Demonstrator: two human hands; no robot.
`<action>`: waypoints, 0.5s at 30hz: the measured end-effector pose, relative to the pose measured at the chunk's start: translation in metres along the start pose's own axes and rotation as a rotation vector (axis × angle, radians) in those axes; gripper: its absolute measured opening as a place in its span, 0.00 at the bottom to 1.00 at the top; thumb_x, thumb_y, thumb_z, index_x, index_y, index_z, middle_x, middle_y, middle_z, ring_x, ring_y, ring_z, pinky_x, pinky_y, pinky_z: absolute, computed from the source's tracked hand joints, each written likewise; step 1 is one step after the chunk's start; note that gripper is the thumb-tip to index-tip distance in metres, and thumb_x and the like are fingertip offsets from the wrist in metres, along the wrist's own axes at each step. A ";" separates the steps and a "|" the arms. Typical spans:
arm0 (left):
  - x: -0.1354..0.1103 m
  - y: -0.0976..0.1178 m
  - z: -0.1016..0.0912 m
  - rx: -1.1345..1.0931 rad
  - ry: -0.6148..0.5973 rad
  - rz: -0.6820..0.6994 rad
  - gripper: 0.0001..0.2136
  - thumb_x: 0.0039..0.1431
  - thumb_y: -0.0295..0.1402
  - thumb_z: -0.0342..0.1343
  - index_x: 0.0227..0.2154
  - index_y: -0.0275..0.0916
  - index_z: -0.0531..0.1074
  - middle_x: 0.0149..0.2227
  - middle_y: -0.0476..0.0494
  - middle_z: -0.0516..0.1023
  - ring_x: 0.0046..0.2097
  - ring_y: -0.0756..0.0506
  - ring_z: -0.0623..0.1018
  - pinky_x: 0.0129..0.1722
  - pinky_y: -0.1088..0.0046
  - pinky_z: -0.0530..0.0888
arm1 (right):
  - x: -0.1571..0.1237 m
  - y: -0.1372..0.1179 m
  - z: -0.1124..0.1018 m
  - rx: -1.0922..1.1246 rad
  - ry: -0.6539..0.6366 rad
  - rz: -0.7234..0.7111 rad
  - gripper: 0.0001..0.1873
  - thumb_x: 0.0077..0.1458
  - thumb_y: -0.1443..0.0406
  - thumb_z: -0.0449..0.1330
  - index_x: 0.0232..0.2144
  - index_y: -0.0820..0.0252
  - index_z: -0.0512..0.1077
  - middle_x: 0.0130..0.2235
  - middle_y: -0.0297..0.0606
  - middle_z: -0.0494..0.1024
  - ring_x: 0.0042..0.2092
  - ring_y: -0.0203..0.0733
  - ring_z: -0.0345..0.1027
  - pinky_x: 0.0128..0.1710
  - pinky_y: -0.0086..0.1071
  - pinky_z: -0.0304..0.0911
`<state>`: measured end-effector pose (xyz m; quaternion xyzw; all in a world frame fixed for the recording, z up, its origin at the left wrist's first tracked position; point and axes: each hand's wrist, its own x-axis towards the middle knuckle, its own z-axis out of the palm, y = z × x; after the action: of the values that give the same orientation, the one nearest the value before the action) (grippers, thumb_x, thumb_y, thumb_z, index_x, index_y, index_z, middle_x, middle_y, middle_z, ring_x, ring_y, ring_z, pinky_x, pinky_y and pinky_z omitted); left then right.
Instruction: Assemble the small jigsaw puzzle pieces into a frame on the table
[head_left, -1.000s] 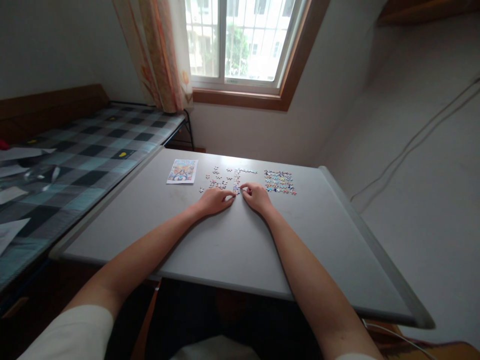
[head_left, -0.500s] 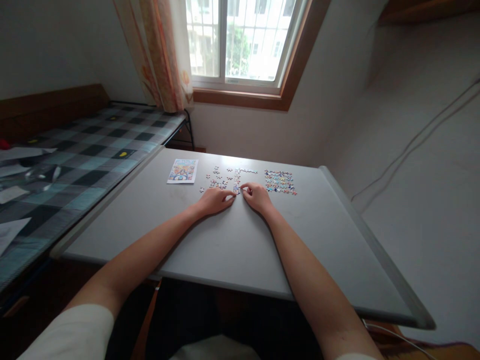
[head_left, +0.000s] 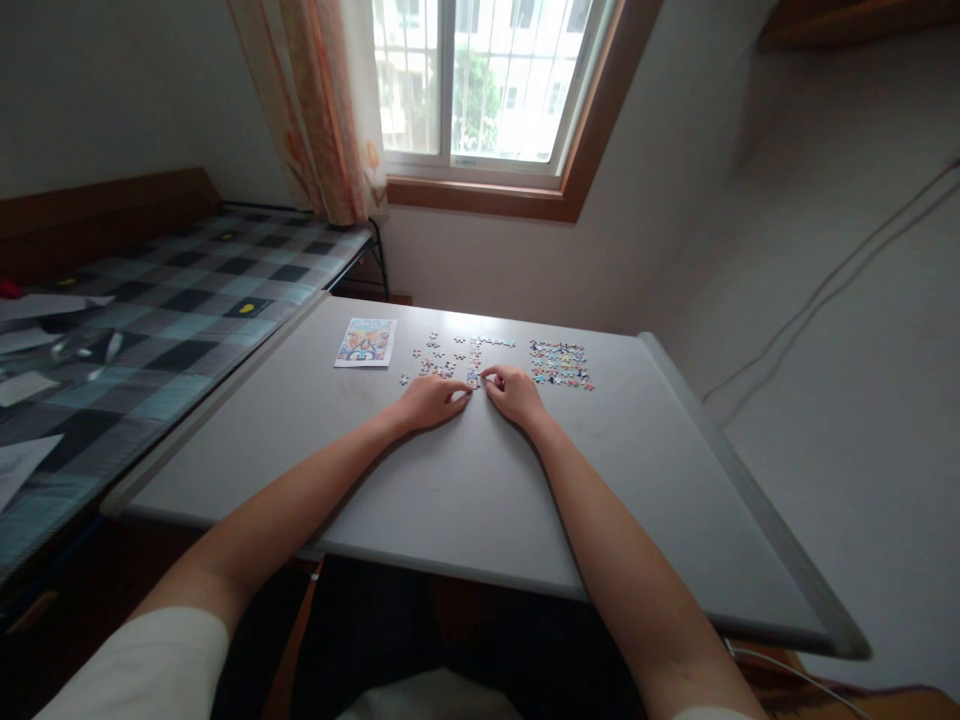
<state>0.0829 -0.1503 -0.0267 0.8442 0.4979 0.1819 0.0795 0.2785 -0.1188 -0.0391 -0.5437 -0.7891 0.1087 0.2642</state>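
Observation:
Both my hands rest on a grey table near a short joined strip of jigsaw pieces. My left hand lies with its fingers curled, the fingertips touching the near end of the strip. My right hand is pinched at the same spot, fingers pressed together on a small piece that is too tiny to make out. Loose pieces lie scattered left of the strip. A dense patch of colourful pieces sits to the right.
A colourful reference picture lies at the table's far left. A bed with a checked cover and papers stands on the left. Beyond the table are a window and a curtain. A white wall runs along the right.

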 end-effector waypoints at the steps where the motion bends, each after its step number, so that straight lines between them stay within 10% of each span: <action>1: 0.000 0.000 0.000 -0.001 -0.001 -0.002 0.15 0.59 0.40 0.49 0.45 0.50 0.76 0.26 0.50 0.77 0.30 0.48 0.75 0.34 0.75 0.66 | 0.000 0.000 0.000 0.000 -0.001 0.000 0.12 0.52 0.66 0.55 0.38 0.55 0.76 0.29 0.34 0.73 0.34 0.38 0.63 0.37 0.30 0.55; 15: 0.000 0.001 0.000 0.003 -0.006 -0.008 0.15 0.60 0.40 0.48 0.46 0.50 0.76 0.26 0.50 0.77 0.29 0.49 0.74 0.33 0.76 0.66 | 0.001 0.000 0.000 -0.007 -0.005 -0.002 0.12 0.53 0.66 0.55 0.38 0.55 0.76 0.29 0.34 0.73 0.33 0.38 0.63 0.37 0.30 0.56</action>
<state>0.0833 -0.1509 -0.0260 0.8428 0.5014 0.1784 0.0802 0.2784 -0.1180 -0.0394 -0.5434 -0.7907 0.1070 0.2608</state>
